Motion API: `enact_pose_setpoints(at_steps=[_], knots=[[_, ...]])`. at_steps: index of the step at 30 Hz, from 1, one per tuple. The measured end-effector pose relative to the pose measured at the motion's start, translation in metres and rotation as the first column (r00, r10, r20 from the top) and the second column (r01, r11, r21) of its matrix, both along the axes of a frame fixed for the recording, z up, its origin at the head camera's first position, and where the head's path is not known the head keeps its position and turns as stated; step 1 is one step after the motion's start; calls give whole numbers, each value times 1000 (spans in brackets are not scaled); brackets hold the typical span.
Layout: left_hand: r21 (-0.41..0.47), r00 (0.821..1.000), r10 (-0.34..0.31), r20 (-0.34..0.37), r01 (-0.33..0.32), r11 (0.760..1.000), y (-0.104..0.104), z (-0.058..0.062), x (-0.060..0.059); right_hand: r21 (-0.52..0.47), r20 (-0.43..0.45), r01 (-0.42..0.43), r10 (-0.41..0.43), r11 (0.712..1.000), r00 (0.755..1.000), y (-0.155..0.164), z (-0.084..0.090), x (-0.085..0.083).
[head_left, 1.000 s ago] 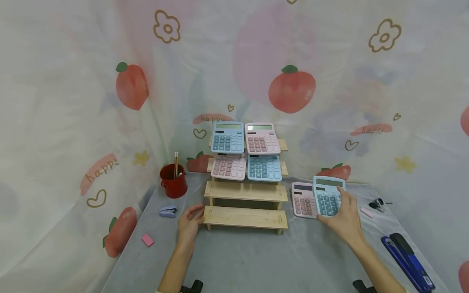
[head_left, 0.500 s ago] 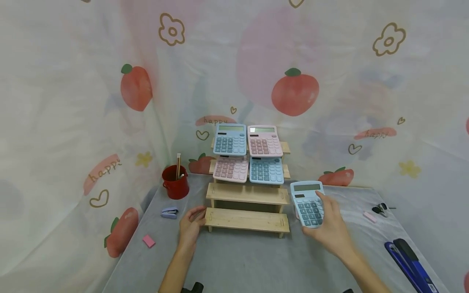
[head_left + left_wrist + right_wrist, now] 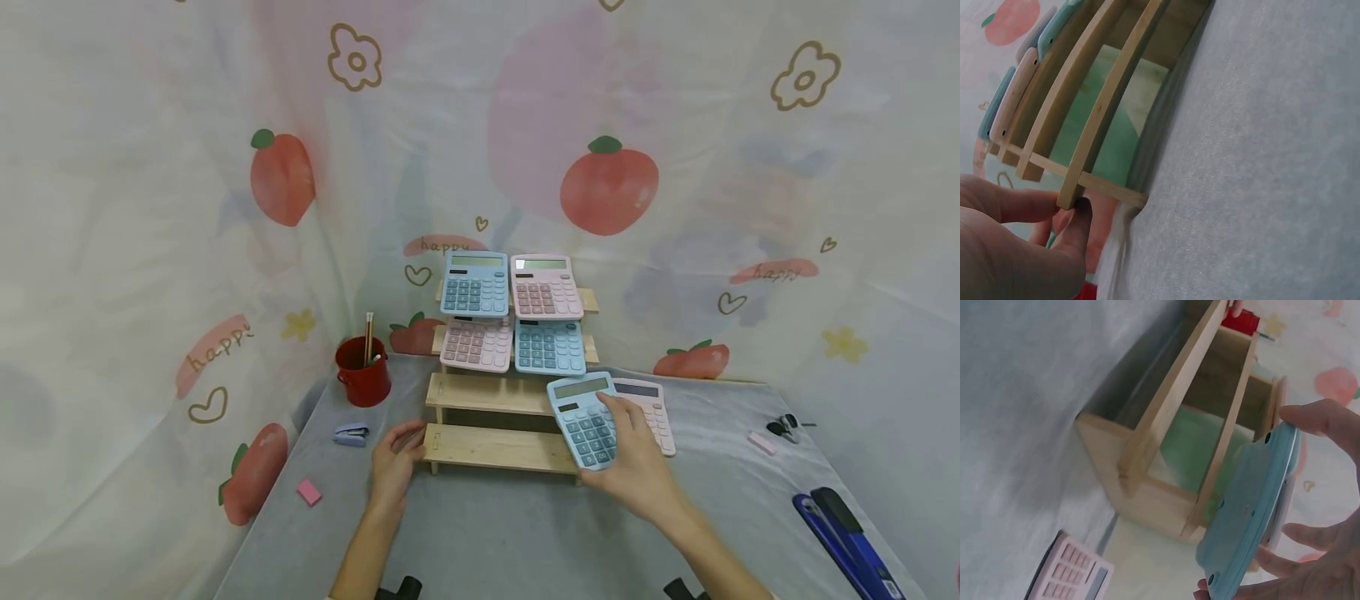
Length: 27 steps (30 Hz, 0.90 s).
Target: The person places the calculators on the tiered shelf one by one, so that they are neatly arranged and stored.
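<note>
My right hand (image 3: 637, 467) grips a light blue calculator (image 3: 581, 421) by its edges, thumb at the bottom and fingers along the right side. The calculator is tilted and overlaps the right end of the two lower steps of a wooden stepped rack (image 3: 498, 450). In the right wrist view its underside (image 3: 1247, 512) hangs beside the rack's steps. With thumb and finger my left hand (image 3: 393, 471) pinches the left end of the lowest step, plain in the left wrist view (image 3: 1072, 194). Two blue and two pink calculators (image 3: 547, 287) lean on the rack's upper two steps.
A pink calculator (image 3: 652, 412) lies on the grey cloth right of the rack, partly behind my right hand. At left are a red cup (image 3: 362, 375) with pencils, a small stapler (image 3: 350, 433) and a pink eraser (image 3: 308, 492). Blue stationery (image 3: 851, 542) lies far right.
My right hand has carried the blue calculator leftward from over the pink one to the rack's right end, uncovering part of the pink one. The left hand stays at the lowest step.
</note>
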State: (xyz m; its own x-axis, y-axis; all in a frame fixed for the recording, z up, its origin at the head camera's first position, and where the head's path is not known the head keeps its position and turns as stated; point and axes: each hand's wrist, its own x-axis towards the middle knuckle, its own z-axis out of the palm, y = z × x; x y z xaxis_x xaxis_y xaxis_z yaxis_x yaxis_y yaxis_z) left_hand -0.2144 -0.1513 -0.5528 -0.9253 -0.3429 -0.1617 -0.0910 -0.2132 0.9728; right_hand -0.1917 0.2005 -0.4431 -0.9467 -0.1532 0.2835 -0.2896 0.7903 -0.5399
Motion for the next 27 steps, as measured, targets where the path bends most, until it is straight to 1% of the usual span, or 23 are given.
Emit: enact_pose_setpoints(at_steps=[5,10,17,22,27], knots=[[-4,1000,12,-6,-12,1000,0,1,0,-10,18,-31,31,999,999,-21,2,-3],[4,1000,11,-5,-11,1000,1,1,0,-34,36,-45,46,998,998,-46,-3,-7],[2,1000,11,-21,-11,1000,1,0,1,-47,-46,-39,37,998,998,-84,-10,-16],[9,1000,6,-11,-6,1000,0,0,2,-106,-79,-56,47,993,996,-108,-20,-23],[19,999,2,-38,-1,1000,1,1,2,-151,-120,-48,30,987,992,-126,-26,-32]])
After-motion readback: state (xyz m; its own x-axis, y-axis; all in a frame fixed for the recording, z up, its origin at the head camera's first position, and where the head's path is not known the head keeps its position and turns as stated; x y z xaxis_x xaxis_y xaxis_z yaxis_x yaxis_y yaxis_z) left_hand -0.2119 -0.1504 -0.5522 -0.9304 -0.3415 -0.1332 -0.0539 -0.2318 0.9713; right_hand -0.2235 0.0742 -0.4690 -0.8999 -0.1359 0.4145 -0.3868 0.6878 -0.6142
